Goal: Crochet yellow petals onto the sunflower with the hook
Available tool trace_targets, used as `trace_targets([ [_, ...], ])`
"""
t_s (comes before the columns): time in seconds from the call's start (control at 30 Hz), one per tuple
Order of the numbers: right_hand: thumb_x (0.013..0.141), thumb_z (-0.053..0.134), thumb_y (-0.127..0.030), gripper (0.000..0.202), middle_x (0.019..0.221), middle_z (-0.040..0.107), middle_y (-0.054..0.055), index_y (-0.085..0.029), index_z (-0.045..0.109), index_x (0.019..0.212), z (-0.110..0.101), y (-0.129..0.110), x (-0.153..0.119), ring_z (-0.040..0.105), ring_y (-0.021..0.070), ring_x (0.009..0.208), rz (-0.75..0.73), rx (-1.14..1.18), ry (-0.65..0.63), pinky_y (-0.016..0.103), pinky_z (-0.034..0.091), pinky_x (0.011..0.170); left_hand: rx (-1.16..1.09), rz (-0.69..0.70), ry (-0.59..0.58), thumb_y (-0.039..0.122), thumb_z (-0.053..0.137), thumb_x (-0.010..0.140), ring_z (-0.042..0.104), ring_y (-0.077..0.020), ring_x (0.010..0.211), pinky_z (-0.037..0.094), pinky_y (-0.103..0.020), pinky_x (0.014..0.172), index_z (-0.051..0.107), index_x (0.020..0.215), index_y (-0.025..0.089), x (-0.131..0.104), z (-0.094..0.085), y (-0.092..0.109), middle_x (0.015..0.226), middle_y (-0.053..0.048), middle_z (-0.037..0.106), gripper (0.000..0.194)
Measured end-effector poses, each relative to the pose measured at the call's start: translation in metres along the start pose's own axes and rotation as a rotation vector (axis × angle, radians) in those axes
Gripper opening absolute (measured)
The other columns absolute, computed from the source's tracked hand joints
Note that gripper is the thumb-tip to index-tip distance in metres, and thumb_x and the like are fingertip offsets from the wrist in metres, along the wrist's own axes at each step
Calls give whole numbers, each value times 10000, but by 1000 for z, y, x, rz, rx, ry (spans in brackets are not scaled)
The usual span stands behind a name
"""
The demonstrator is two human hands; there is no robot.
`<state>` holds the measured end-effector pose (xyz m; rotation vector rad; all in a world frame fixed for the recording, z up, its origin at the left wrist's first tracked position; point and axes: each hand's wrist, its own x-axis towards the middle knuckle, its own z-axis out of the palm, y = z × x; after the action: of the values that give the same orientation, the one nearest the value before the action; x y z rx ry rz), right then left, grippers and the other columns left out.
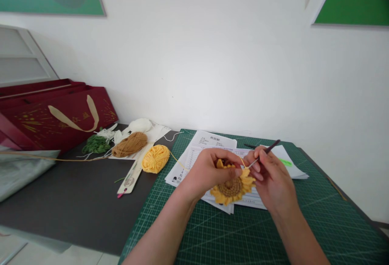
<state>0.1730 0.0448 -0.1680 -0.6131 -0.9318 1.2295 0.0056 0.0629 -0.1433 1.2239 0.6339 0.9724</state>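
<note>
A crocheted sunflower with yellow petals and a brown centre is pinched at its upper edge by my left hand. My right hand grips a crochet hook with a dark handle; its thin metal tip meets the yellow yarn at the flower's top right petal. From the flower, a yellow strand passes my left hand and runs left to a yellow yarn ball beside the green cutting mat. Printed papers lie beneath the flower and hands.
Brown yarn, white yarn and green yarn lie at the left near a red gift bag. A bookmark-like card is by the mat. More papers are at the right.
</note>
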Motion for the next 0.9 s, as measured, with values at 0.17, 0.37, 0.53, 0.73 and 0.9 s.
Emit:
trace_targets([
  [0.17, 891, 724, -366, 216, 798, 598, -7, -227, 588, 797, -5, 12, 6, 539, 107, 674, -123, -180, 12, 217, 447, 584, 144, 82, 137, 134, 811, 676, 616, -157, 780, 471, -281, 745, 789, 803, 154, 3, 1, -4, 823, -43, 745, 130],
  [0.37, 917, 696, -267, 33, 925, 681, 25, -248, 694, 890, -5, 14, 5, 651, 162, 933, -454, -573, -6, 297, 525, 851, 217, 111, 189, 180, 797, 697, 645, -181, 787, 498, -307, 728, 783, 942, 145, 7, -1, -12, 869, -63, 753, 248],
  [0.53, 921, 688, -269, 49, 899, 702, 27, -246, 731, 929, -5, 14, 4, 668, 162, 871, -481, -707, 54, 284, 538, 774, 322, 156, 224, 164, 777, 707, 641, -211, 788, 487, -352, 742, 775, 1036, 122, 8, -1, -9, 839, -76, 732, 332],
  [0.73, 892, 727, -313, 87, 882, 709, 30, -225, 730, 885, -6, 16, 5, 665, 165, 827, -473, -632, 183, 287, 528, 746, 362, 206, 174, 169, 825, 696, 653, -265, 1006, 429, -460, 1001, 684, 1264, 126, 9, -4, -8, 981, -104, 753, 587],
  [0.9, 846, 777, -374, 175, 858, 698, 9, -224, 689, 865, -6, 22, 9, 651, 152, 756, -315, -284, 297, 287, 517, 693, 41, 130, 41, 133, 892, 630, 654, -233, 989, 509, -404, 893, 491, 1468, 228, 10, -2, -19, 1107, -79, 689, 934],
])
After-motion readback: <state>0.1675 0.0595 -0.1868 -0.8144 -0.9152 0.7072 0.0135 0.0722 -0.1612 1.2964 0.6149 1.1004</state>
